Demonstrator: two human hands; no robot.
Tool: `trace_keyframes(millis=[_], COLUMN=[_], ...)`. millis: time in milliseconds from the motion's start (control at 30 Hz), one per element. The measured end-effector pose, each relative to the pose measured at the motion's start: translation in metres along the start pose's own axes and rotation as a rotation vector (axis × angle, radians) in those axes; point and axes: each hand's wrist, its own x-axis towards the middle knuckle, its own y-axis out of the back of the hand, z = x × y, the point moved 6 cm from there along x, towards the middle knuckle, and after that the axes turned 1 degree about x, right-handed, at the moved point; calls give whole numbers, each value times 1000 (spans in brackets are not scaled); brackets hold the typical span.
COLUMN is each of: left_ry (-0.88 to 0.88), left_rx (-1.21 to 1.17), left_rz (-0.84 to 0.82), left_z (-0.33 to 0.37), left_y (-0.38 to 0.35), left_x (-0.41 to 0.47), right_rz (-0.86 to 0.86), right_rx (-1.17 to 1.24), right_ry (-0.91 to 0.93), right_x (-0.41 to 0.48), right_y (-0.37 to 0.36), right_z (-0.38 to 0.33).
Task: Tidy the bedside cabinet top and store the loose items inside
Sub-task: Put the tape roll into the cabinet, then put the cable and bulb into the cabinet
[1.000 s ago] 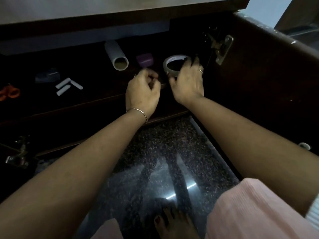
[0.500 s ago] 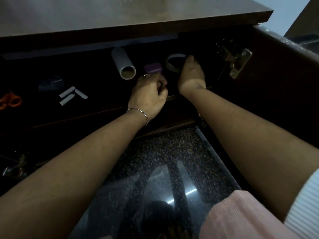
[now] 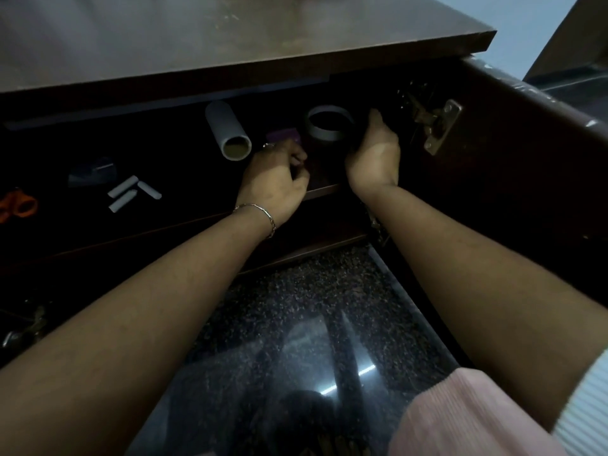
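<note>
One tape roll (image 3: 329,128) lies beside fingers (image 3: 375,123) of the right hand (image 3: 373,154).

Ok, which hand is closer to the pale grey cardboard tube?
Left. The left hand is just right of the pale grey cardboard tube, by its open end; the right hand is farther right, past the grey tape ring.

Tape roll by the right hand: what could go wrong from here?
1. The right hand sits beside the grey tape roll, close to the metal door hinge; knuckles may catch it.
2. The grey cardboard tube lies on its side next to the left hand; a nudge might roll it against the small purple block.
3. The shelf is dark, so small items could be missed.
</note>
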Motion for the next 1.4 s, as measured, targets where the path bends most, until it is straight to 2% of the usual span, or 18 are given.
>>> trace_keyframes(millis=[167,300,600,867,1100,1233,1400], left_ry=[-46,-149,-291,-179,185,178,121], left_rx=[64,163,160,164,75,137,145], left_rz=[-1,15,182,303,-32,-104,-60], left_z=[19,46,117,138,85,72,62], left_y=[11,26,84,157,154,150,151], left_x=[-20,-39,-62,-23,37,59,82], right_rz=[48,79,102,79,-212,-266,-127], right_rx=[20,65,-12,-75,-222,-275,-421], right_ry=[60,155,419,457,264,225,378], right_x=[-31,-54,-73,-32,19,50,84], right_y=[25,48,121,160,126,101,82], right_z=[-2,-10,-56,-125,-149,-149,-157])
